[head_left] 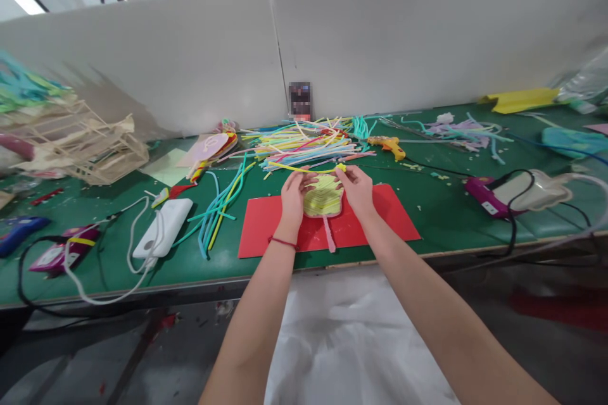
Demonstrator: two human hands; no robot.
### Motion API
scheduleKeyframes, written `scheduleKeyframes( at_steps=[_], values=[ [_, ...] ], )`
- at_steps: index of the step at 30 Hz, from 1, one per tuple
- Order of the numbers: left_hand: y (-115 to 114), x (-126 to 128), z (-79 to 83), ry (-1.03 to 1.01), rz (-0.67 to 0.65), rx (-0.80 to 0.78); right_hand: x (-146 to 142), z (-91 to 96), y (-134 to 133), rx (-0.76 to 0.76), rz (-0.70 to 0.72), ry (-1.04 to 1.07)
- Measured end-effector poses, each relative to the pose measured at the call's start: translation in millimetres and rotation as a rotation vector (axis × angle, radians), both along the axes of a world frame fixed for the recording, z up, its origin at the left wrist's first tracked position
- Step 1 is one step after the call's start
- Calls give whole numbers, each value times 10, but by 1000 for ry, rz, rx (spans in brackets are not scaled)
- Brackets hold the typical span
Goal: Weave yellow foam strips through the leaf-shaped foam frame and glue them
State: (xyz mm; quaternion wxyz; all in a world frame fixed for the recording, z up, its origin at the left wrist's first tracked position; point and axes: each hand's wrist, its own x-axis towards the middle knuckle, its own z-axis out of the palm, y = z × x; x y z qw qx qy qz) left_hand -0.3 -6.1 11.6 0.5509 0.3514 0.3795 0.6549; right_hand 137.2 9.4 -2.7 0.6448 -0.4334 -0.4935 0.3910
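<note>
A yellow pipe cleaner (285, 167) stretches across in front of me, held between my two hands. My left hand (295, 193) pinches it near its middle, and a red cord circles that wrist. The fingers of my right hand (357, 188) close on its right end, where a small yellow bunch shows. Just below the hands lies a yellow-green fan-shaped piece (323, 202) with ridged rows and a pale edge. Its pink fuzzy handle (329, 234) points toward me. The fan rests on a red board (263, 224); my fingers partly cover its upper edge.
Behind the hands lies a heap of coloured pipe cleaners (304, 145), with an orange glue gun (392, 147) to its right. Blue and yellow strands (218, 209) and a white power bank (164, 228) lie left. Purple boxes with cables (489, 196) sit on the green table (446, 221).
</note>
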Motion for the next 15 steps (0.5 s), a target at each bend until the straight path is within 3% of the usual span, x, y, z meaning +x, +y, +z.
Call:
scheduleKeyframes(
  at_steps=[3,11,15],
  values=[
    [2,-11,5,-125,-53,-66,7,-3,12,-11,-8,11],
    [27,5,-53,-103,-107,-62,23,17,27,-65,-37,143],
    [28,6,-50,-144,-109,-48,6,20,19,-95,33,134]
  ],
)
